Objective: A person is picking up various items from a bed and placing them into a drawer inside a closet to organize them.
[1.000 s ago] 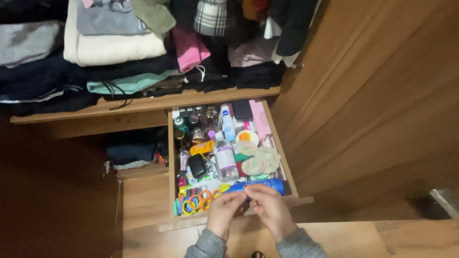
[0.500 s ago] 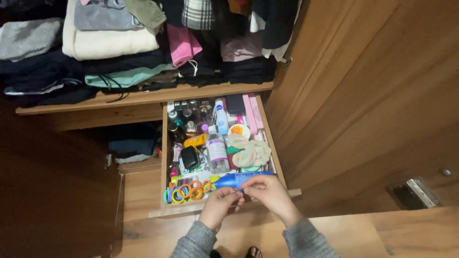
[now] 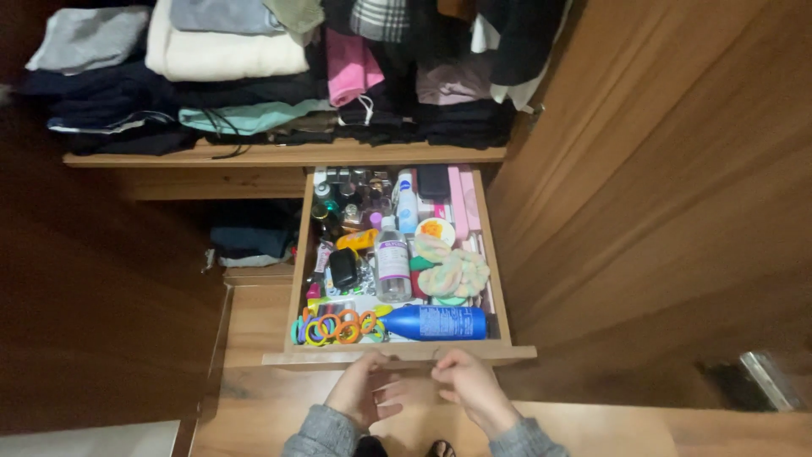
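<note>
Hovering at lower centre, the left hand [image 3: 359, 396] and right hand [image 3: 467, 387] meet fingertip to fingertip, holding nothing I can make out, just below the open drawer [image 3: 397, 355], its blue bottle [image 3: 437, 322] untouched.

Folded clothes [image 3: 228, 59] lie on a wooden shelf [image 3: 279, 155].

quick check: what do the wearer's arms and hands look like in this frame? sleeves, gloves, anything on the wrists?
Both arms wear grey knit sleeves, heathered in texture, reaching to the wrists. The left hand and right hand are bare: no gloves. No rings, watch or bracelets can be made out, though the frame is too soft to rule out small ones. No markings or cuffs of another colour show on either sleeve.
</note>
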